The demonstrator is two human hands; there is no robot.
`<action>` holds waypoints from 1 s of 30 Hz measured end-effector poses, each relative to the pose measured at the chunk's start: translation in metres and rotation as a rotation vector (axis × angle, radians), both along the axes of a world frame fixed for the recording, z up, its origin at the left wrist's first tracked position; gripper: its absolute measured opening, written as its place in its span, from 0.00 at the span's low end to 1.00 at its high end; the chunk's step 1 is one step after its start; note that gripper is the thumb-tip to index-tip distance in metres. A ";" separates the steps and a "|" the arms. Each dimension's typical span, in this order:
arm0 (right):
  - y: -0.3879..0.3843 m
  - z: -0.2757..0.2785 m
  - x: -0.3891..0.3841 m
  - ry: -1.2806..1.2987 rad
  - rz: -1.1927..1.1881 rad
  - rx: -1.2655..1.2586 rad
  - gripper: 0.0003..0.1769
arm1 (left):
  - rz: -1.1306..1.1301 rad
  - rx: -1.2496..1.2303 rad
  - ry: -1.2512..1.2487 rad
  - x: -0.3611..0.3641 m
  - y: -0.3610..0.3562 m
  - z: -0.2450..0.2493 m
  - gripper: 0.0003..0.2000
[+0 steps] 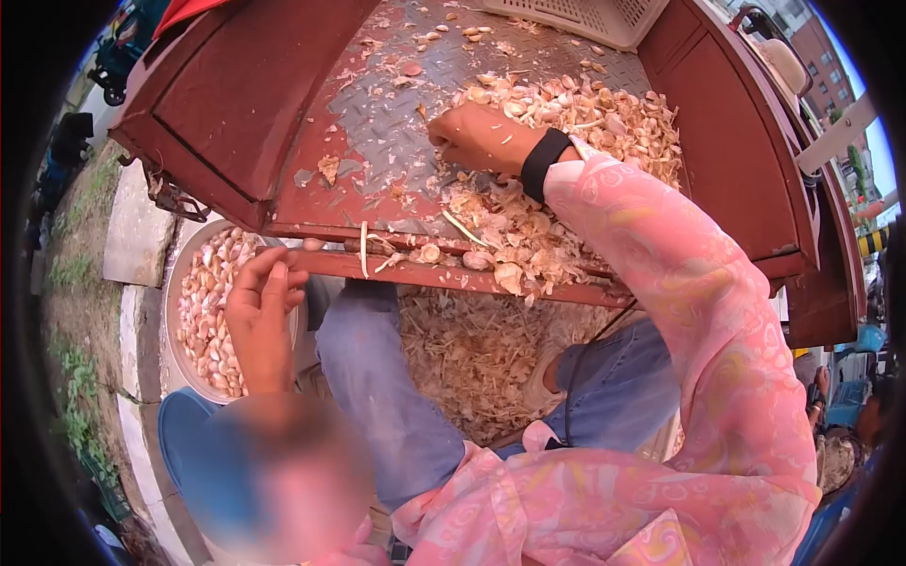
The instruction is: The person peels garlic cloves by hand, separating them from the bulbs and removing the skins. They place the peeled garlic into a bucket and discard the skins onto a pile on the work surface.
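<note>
The right hand (481,137), in a pink patterned sleeve (698,302) with a black wristband (545,162), rests in the upper middle of the frame on the left edge of a heap of garlic cloves and skins (576,113). Its fingers are curled under in a narrow grip, and I cannot tell whether a clove is inside it. The heap lies on a red metal desk (377,113) with a ridged plate surface and spills down to the front edge. The left hand (260,316) is at the lower left, over a round pale bowl (173,283) of peeled cloves (203,325) that sits below the desk. Its fingers point up, bunched near the thumb, and what the grip holds cannot be made out. Dry skins (472,363) cover the ground between the blue-jeaned knees. A white crate (585,19) stands at the top edge.
</note>
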State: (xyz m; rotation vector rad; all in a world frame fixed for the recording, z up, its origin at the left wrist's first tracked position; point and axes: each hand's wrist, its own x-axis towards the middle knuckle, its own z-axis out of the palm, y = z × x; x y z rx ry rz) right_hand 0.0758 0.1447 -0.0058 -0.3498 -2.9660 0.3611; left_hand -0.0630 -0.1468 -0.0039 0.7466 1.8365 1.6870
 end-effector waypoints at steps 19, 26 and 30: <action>0.074 -0.016 -0.011 -0.041 -0.070 0.074 0.20 | -0.858 0.671 -0.944 0.115 0.007 0.096 0.13; 0.008 0.013 0.001 -0.257 0.076 -0.212 0.23 | -0.595 1.363 -1.314 0.185 -0.005 0.110 0.10; 0.009 0.032 0.023 -0.181 0.055 -0.197 0.21 | -0.855 1.418 -1.338 0.169 0.005 0.103 0.08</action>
